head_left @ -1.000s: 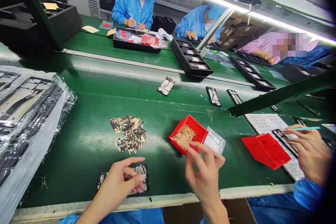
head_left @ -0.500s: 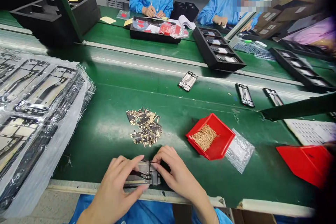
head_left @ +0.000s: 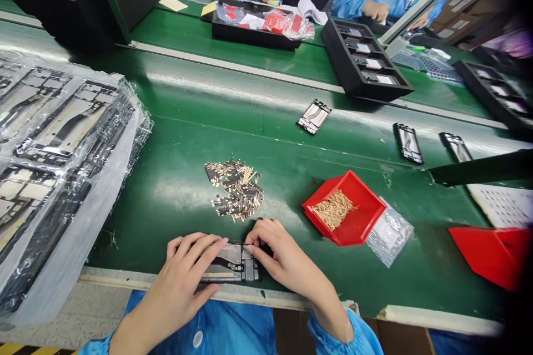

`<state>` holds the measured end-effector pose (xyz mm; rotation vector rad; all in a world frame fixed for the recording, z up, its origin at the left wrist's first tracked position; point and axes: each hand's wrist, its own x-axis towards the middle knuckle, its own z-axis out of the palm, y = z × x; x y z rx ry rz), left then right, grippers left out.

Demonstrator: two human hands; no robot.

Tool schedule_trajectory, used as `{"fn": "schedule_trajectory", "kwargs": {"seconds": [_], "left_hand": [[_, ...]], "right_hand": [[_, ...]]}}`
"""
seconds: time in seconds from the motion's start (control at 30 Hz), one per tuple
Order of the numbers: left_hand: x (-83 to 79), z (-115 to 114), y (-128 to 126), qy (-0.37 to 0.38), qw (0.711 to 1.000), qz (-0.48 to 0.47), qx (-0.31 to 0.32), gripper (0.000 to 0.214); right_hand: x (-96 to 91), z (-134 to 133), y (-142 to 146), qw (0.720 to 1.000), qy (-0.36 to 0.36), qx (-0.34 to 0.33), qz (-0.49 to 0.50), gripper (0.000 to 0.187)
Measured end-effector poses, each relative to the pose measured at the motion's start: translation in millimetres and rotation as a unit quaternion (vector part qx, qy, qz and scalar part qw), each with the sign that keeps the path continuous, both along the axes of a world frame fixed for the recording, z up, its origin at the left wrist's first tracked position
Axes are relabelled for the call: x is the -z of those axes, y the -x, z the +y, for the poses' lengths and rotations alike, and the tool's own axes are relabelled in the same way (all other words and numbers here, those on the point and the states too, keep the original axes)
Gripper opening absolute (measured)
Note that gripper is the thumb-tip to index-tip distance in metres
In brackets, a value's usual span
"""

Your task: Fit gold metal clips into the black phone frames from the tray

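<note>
A phone mid-frame [head_left: 227, 267] lies face up at the near edge of the green bench. My left hand [head_left: 187, 272] is wrapped over its left part, fingers on the far side and thumb at the near edge. With thumb and index finger pressed together, my right hand [head_left: 277, 249] pinches at the frame's far edge, near its right end. Whatever is between those fingertips is too small to make out. Just beyond the hands lies a loose pile of small black-and-gold flex parts [head_left: 237, 191]. To the right, a red bin [head_left: 362, 216] holds many thin gold-coloured pieces [head_left: 334, 209].
Plastic-wrapped trays of phone frames [head_left: 66, 122] are stacked at left. A clear bag [head_left: 389, 233] lies beside the bin, and another red bin [head_left: 487, 249] stands farther right. Single phone frames [head_left: 315, 116] rest beyond. Two co-workers sit opposite, behind black trays [head_left: 366, 61]. A green post [head_left: 483, 168] juts in.
My left hand has settled flatter over the phone frame, while my right fingertips stay pinched at its far edge. The view has tilted downward. A co-worker opposite has raised a hand holding a bag.
</note>
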<state>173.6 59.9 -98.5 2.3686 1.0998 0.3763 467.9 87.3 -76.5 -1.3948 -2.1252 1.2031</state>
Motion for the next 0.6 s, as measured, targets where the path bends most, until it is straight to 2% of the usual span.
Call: {"fn": "schedule_trajectory", "kwargs": {"seconds": [0.33,0.43,0.5,0.6], "left_hand": [[-1.0,1,0,0.009,1.000,-0.018,0.006,0.077],[-1.5,5,-1,-0.001,0.999,-0.048,0.006,0.062],[-3.8,10,-2,-0.013,0.997,-0.075,0.008,0.046],[-11.0,16,-2,-0.030,0.991,-0.128,0.019,0.034]], "right_hand": [[-3.1,1,5,0.999,-0.021,-0.012,-0.044,0.014],[0.9,-5,6,0.997,-0.048,-0.016,-0.065,0.011],[2.6,-13,7,0.996,-0.065,0.013,-0.060,0.013],[0.7,-25,8,0.995,-0.060,0.085,-0.009,0.034]]}}
